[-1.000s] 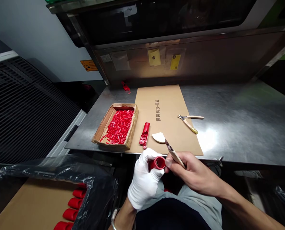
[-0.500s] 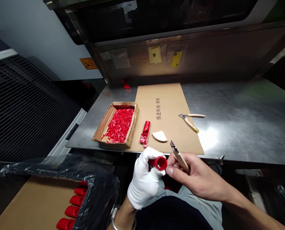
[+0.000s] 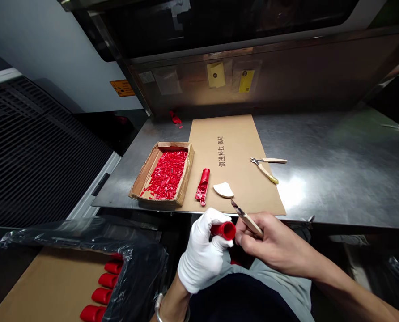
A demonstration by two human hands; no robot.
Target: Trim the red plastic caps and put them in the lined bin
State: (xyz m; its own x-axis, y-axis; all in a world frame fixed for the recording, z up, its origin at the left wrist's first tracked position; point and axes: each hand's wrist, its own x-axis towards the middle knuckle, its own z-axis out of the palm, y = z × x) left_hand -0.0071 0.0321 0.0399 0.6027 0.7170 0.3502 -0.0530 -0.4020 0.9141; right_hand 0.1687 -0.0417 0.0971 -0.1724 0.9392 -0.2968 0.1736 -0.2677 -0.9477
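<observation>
My left hand, in a white glove, is closed round a red plastic tube held over my lap, its open end pointing right. My bare right hand grips a small knife with a pale wooden handle; the blade tip points up and left, just right of the tube's mouth. On the brown cardboard sheet ahead lie another red plastic part and a white wedge-shaped piece.
A shallow cardboard tray of several red plastic trimmings sits at the left of the steel bench. Cutting pliers lie on the sheet's right. A box lined with black plastic at lower left holds several red tubes.
The knife has tilted so its blade points further left, nearer the tube's mouth. My left hand has turned the red tube slightly. Both hands stay over my lap.
</observation>
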